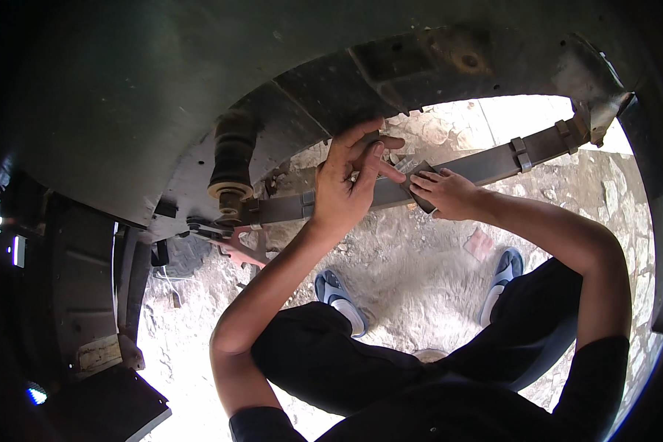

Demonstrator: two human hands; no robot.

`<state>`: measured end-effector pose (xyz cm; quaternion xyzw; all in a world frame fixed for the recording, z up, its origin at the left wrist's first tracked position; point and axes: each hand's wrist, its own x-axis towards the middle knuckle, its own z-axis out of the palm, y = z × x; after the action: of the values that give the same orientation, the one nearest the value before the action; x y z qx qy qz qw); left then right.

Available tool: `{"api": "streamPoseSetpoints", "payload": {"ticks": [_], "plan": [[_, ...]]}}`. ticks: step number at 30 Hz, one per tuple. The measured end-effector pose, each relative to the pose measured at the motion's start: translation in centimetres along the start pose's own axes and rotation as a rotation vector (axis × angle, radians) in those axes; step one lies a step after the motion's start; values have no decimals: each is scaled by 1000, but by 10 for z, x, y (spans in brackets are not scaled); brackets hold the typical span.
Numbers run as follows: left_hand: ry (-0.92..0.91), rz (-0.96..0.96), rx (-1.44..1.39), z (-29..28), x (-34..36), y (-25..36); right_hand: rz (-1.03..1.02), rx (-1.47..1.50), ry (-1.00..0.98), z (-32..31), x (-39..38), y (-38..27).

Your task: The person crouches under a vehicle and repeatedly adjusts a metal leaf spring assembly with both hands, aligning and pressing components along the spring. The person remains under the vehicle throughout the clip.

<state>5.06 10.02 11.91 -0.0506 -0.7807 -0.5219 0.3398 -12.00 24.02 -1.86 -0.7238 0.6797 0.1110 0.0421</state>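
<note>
A long grey leaf spring [486, 163] with clamps around it runs across under the dark wheel arch. My right hand [449, 194] presses a brownish-grey sheet of sandpaper [417, 184] against the spring's middle, its fingers lying over the sheet. Just left of that, my left hand [345, 184] is raised in front of the spring with its fingers bent and apart. Nothing shows in its grasp. Its fingertips come close to the lower edge of the arch [324, 96]; whether they touch it I cannot tell.
Another person's hand [241, 249] is by the spring's left end, next to a dark metal part [208, 230]. A black rubber bump stop [233, 155] hangs above there. My slippered feet [340, 300] stand apart on stony ground [412, 272]. Dark panels [81, 272] stand at the left.
</note>
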Motion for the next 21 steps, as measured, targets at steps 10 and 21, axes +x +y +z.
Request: {"api": "streamPoseSetpoints", "payload": {"ticks": [10, 21], "plan": [[-36, 17, 87, -5, -8, 1, -8, -104, -82, -11, -3, 2], [-76, -19, 220, -15, -3, 10, 29, -100, 72, -17, -5, -9]]}}
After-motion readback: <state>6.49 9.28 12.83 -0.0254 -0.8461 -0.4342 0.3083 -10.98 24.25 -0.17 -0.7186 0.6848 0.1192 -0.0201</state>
